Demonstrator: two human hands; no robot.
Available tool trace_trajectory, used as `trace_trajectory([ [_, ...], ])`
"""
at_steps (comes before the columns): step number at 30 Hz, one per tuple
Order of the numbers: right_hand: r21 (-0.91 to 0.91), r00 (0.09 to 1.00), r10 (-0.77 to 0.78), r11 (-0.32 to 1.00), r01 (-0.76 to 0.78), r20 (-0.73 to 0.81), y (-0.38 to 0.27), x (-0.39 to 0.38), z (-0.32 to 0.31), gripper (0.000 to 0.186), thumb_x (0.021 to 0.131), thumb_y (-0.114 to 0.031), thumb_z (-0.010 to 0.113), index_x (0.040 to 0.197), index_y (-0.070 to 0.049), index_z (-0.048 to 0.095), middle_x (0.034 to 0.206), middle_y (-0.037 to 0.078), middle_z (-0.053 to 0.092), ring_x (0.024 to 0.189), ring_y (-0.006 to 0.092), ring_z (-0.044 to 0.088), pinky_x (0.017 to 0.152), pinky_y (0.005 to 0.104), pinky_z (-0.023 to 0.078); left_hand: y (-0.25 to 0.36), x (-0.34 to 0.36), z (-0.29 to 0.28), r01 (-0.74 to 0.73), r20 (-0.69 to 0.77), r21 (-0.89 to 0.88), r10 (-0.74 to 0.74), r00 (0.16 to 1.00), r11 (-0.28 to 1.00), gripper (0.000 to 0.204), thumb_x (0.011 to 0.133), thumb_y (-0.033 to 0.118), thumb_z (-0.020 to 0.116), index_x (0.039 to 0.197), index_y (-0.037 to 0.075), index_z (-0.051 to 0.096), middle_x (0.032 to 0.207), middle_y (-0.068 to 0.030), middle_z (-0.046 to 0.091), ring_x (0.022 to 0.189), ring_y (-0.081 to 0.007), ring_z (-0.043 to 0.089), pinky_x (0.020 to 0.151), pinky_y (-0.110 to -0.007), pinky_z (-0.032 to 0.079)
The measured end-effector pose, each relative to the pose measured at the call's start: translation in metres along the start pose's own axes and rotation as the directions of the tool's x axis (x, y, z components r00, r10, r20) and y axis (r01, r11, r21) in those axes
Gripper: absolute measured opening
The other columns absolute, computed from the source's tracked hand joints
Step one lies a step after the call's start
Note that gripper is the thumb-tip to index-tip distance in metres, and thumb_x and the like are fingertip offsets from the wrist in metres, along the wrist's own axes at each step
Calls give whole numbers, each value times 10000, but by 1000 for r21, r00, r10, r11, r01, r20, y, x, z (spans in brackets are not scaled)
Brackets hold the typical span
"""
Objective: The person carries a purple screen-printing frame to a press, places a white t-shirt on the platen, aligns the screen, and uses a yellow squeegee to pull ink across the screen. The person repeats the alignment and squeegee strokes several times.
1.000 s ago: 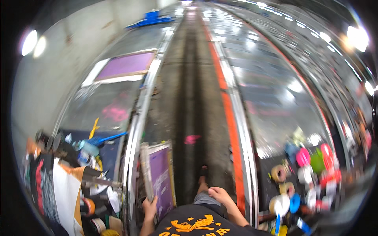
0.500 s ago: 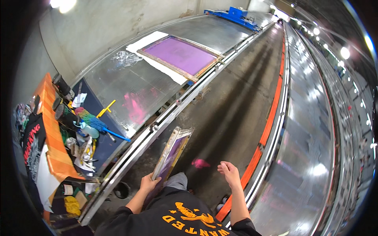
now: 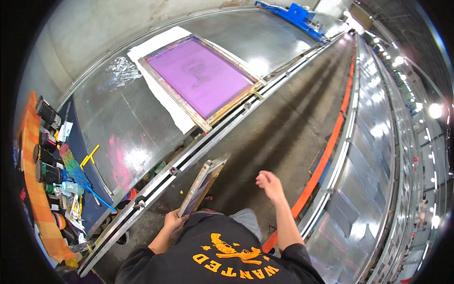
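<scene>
My left hand (image 3: 174,220) grips the edge of an upright framed screen (image 3: 202,182) with purple mesh, held low beside my left hip. My right hand (image 3: 269,184) hangs over the dark aisle, fingers loosely curled and slightly apart, holding nothing. On the long metal table at my left, a larger purple screen (image 3: 196,75) in a stained frame lies on a white sheet (image 3: 176,122); a faint dark shape shows in its mesh.
The left table's rail (image 3: 175,169) borders the concrete aisle (image 3: 302,104); an orange-edged second table (image 3: 366,184) runs along my right. A blue carriage (image 3: 295,19) sits far along the left table. Dark tubs (image 3: 47,173), a rainbow duster and tools crowd its near end.
My view has swung toward the left table, and the screen lying there appears larger and nearer. My left hand keeps hold of the carried screen; my right hand has risen slightly in view.
</scene>
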State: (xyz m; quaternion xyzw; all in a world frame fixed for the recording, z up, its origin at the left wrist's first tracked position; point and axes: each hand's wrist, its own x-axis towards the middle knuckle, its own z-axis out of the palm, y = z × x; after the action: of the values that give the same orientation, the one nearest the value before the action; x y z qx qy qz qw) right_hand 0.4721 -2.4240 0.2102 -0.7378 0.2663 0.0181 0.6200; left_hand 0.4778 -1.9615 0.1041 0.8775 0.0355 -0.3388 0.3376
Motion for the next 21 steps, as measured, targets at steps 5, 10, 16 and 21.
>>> trace_trajectory([
  [5, 27, 998, -45, 999, 46, -53, -15, 163, -59, 445, 1029, -284, 679, 1332, 35, 610, 998, 55, 697, 911, 142, 699, 776, 295, 563, 72, 46, 28, 47, -13, -31, -48, 999, 998, 508, 831, 353, 833, 1290, 160, 730, 1043, -184, 774, 973, -326, 749, 855, -416, 547],
  [10, 16, 980, -197, 980, 197, 14, -27, 335, -106, 510, 1034, -296, 673, 1399, 40, 554, 1109, 57, 677, 988, 126, 649, 851, 295, 538, 163, 75, 67, 66, -94, -100, -76, 993, 993, 493, 861, 297, 815, 1339, 232, 710, 1110, -162, 765, 1034, -342, 733, 878, -398, 545],
  [16, 99, 976, -172, 982, 159, 133, -61, 444, -106, 644, 1015, -318, 702, 1465, 77, 465, 1236, 150, 683, 1120, 204, 654, 980, 332, 516, 234, 87, 128, 181, -205, -31, -183, 962, 983, 577, 830, 350, 829, 1372, 218, 682, 1211, -185, 726, 1141, -388, 682, 975, -434, 538],
  [21, 97, 965, -18, 995, -8, 261, -78, 500, -110, 501, 1013, -282, 699, 1376, 35, 564, 1027, 51, 645, 906, 148, 644, 777, 315, 565, 284, 109, 161, 227, -218, -131, -251, 943, 965, 597, 821, 344, 822, 1383, 204, 677, 1193, -182, 735, 1134, -387, 684, 974, -429, 539],
])
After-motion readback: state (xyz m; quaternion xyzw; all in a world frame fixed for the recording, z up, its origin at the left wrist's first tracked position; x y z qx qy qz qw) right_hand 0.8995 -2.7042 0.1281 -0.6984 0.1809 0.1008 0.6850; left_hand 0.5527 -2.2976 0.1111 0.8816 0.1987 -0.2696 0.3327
